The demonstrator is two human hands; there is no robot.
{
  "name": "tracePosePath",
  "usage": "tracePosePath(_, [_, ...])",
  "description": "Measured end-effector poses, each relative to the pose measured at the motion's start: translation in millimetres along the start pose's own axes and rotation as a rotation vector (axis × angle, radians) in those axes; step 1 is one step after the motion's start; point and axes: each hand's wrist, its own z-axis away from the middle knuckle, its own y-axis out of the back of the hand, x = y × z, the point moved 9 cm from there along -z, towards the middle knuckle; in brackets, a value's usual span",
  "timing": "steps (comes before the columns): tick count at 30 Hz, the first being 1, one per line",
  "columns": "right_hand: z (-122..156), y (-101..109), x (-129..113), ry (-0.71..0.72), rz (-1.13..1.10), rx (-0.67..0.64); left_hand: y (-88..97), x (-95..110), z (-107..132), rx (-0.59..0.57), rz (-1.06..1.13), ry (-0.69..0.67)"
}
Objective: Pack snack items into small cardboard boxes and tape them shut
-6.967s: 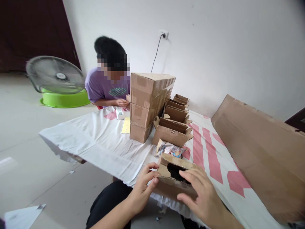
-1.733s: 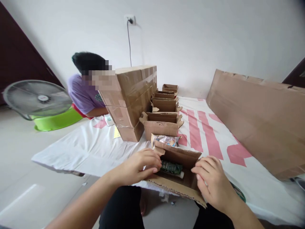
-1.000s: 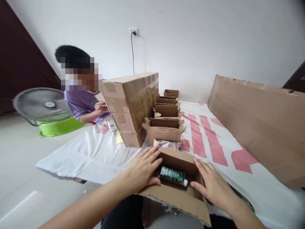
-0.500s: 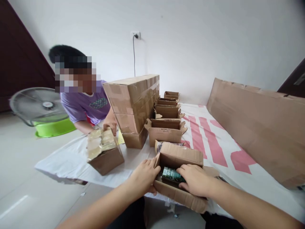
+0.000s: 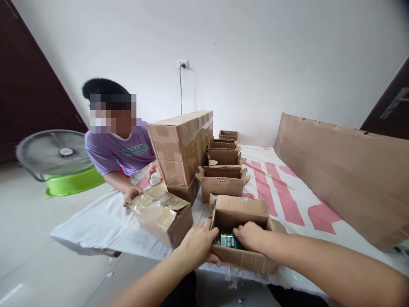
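Directly in front of me stands an open cardboard box [image 5: 244, 259] with its flaps folded out. A shiny green packet [image 5: 227, 241] with pale print lies inside it. My left hand [image 5: 202, 244] grips the box's left end, thumb and fingers on either side of the wall. Reaching into the box from the right, my right hand [image 5: 251, 236] has its fingers curled at the packet's right end; the fingertips are partly hidden. To the left, a taped cardboard box [image 5: 162, 215] sits close to my left forearm, with a co-worker's hand [image 5: 132, 195] on its far corner.
A co-worker in a purple shirt [image 5: 128, 149] holds a small white object [image 5: 155, 179]. Stacked taped boxes [image 5: 182, 147] and a row of open boxes [image 5: 223, 186] stand beyond. A large cardboard sheet [image 5: 338, 170] leans at right; a fan [image 5: 65, 152] stands left.
My right hand has moved deeper into the box, its fingers more curled. The co-worker's taped box has turned and come nearer to me. One co-worker hand now holds a small white object.
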Motion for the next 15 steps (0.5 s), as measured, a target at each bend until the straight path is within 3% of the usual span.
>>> tracePosePath(5, [23.0, 58.6, 12.0, 0.037, -0.153, 0.146, 4.7, -9.9, -1.2, 0.057, -0.077, 0.059])
tracePosePath(10, [55.0, 113.4, 49.7, -0.027, -0.402, 0.353, 17.3, -39.4, -3.1, 0.109, -0.105, 0.170])
tracePosePath(13, [68.2, 127.4, 79.0, -0.072, -0.825, 0.524, 37.5, -39.6, -6.2, 0.123, -0.040, 0.094])
tracePosePath(15, [70.1, 132.1, 92.8, -0.070, -1.064, 0.622, 65.2, -32.6, -13.4, 0.208, 0.134, 0.021])
